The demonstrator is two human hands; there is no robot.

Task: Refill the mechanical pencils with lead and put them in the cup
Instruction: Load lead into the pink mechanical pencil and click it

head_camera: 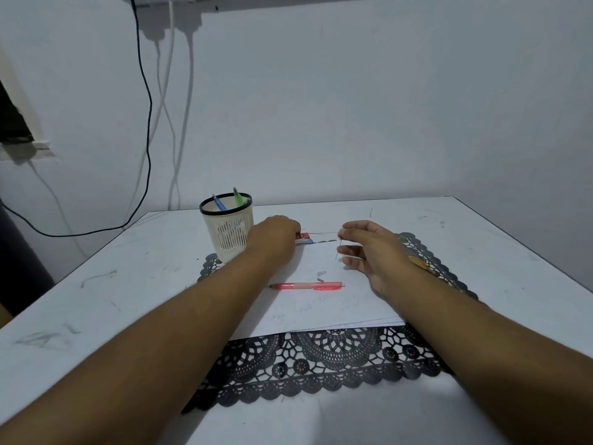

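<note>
A white mesh cup [228, 231] with a black rim stands at the back left of the mat and holds a blue pencil [219, 203] and a green pencil [237, 196]. A red mechanical pencil [306, 286] lies on the white paper [321, 303], with its small cap pieces [321, 273] loose just behind it. My left hand [276, 234] grips a red-and-white lead case [303, 238] right of the cup. My right hand [369, 248] pinches thin leads [338, 248]; one hangs down, another runs level toward the case.
A black lace mat [321, 364] lies under the paper on the white table [96, 300]. Cables hang down the wall at the back left. Something yellowish [418, 263] shows on the mat behind my right wrist.
</note>
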